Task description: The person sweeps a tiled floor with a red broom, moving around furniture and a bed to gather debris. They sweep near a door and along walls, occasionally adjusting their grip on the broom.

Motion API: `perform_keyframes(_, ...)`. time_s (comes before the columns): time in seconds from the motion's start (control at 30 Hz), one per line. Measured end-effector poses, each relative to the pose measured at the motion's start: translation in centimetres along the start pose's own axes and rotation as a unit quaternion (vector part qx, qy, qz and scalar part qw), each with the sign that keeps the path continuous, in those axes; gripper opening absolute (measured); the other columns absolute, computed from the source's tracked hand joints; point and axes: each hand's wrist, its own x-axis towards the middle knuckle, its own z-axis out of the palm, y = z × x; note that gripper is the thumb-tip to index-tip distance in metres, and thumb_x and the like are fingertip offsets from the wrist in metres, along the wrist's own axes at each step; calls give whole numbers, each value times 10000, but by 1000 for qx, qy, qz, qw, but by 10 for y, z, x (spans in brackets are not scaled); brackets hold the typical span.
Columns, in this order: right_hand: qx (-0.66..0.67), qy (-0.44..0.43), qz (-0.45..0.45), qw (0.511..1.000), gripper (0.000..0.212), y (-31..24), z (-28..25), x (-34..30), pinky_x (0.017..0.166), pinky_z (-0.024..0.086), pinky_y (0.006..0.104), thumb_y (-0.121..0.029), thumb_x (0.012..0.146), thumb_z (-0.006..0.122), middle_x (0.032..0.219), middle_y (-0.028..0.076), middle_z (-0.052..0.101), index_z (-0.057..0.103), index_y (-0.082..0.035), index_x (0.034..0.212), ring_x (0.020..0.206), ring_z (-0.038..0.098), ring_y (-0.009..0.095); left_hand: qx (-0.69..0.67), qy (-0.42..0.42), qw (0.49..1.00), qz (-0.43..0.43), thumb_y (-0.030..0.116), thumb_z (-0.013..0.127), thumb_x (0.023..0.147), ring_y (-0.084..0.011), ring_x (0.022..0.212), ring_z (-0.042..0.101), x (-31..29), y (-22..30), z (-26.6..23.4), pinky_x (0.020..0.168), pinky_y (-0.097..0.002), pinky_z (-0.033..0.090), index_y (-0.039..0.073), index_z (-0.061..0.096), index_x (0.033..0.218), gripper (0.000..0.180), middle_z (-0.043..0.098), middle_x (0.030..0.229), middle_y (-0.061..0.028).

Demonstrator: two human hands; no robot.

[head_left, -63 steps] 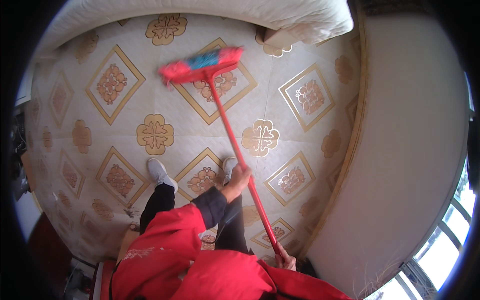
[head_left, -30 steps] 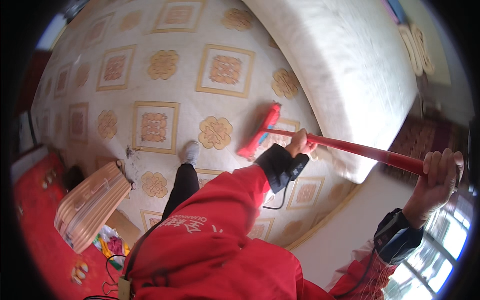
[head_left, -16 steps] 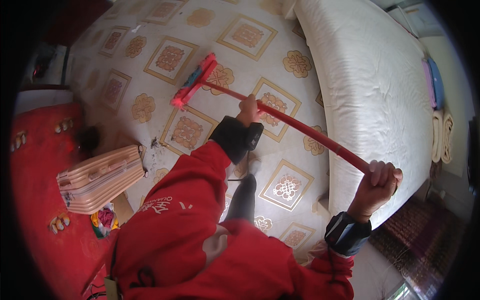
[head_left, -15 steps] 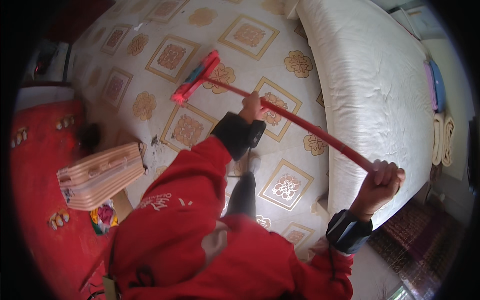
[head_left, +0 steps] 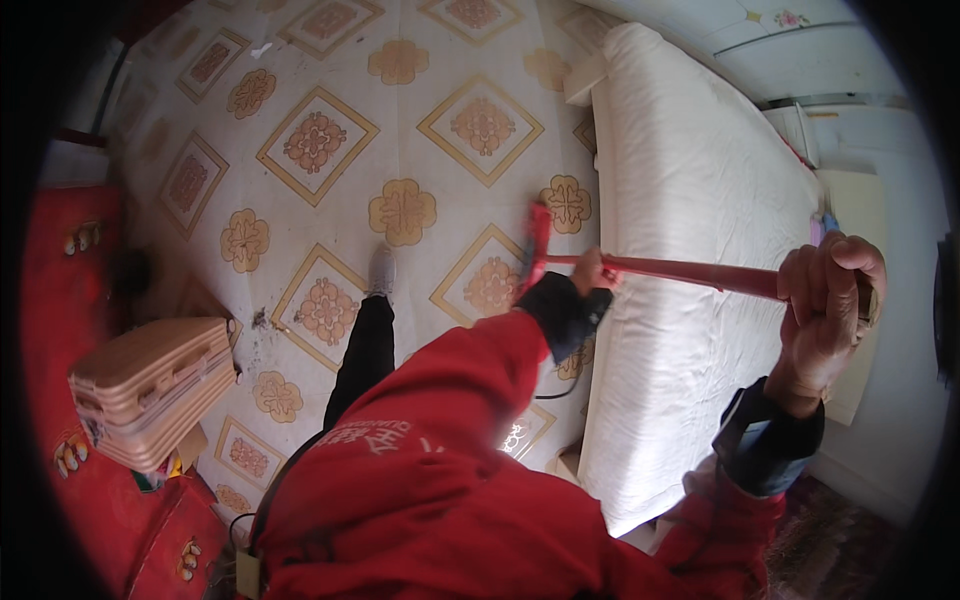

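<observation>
A red broom is held across the view in both hands, its long handle (head_left: 700, 274) running over the edge of the bed. My left hand (head_left: 592, 272) wraps round the lower part of the handle, close to the head. Around the top end, above the bed, my right hand (head_left: 828, 305) is closed. The red broom head (head_left: 537, 240) is at the patterned floor (head_left: 400, 160), a little left of the bed's side; its bristles are partly hidden and blurred.
The bed with a white cover (head_left: 690, 200) fills the right side. A pink ribbed suitcase (head_left: 150, 385) stands at the lower left beside a red surface (head_left: 70, 330). My shoe (head_left: 382, 270) is on the floor. Dark debris (head_left: 262, 320) lies near the suitcase, a white scrap (head_left: 261, 50) farther off.
The broom head has swept right across the floor toward the bed, my left hand going with it. My right hand has moved up and right. A foot has stepped forward on the left.
</observation>
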Motion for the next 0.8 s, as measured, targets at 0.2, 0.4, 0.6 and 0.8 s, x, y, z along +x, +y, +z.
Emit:
perform_keyframes(0.2,109,-6,-62,992,132,49,56,152,375,249,215,-98,918,426,576,-29,307,528,-47,985,408,236,46,3,-30,990,136,125,428,815,-151,442,390,-50,191,77,459,-289,383,80,405,605,215,397,502,-41)
perform_keyframes(0.4,186,73,-64,978,127,96,103,213,393,260,227,-89,919,391,563,-32,268,517,-74,930,409,224,59,91,13,927,363,112,387,820,-164,437,403,-124,336,137,400,-294,363,54,382,656,173,409,539,-78)
perform_keyframes(0.6,209,80,-71,972,126,89,92,266,431,256,239,-85,911,414,575,-36,256,535,-79,947,424,216,60,98,15,914,395,126,373,838,-168,449,381,-138,371,207,465,-309,372,63,392,623,225,385,501,-61)
perform_keyframes(0.8,141,-43,-111,983,137,64,78,362,430,292,248,-15,882,401,525,-11,294,526,-32,936,407,240,72,32,-98,964,246,136,405,848,-155,510,436,-80,345,297,521,-294,416,63,413,671,192,437,562,-55)
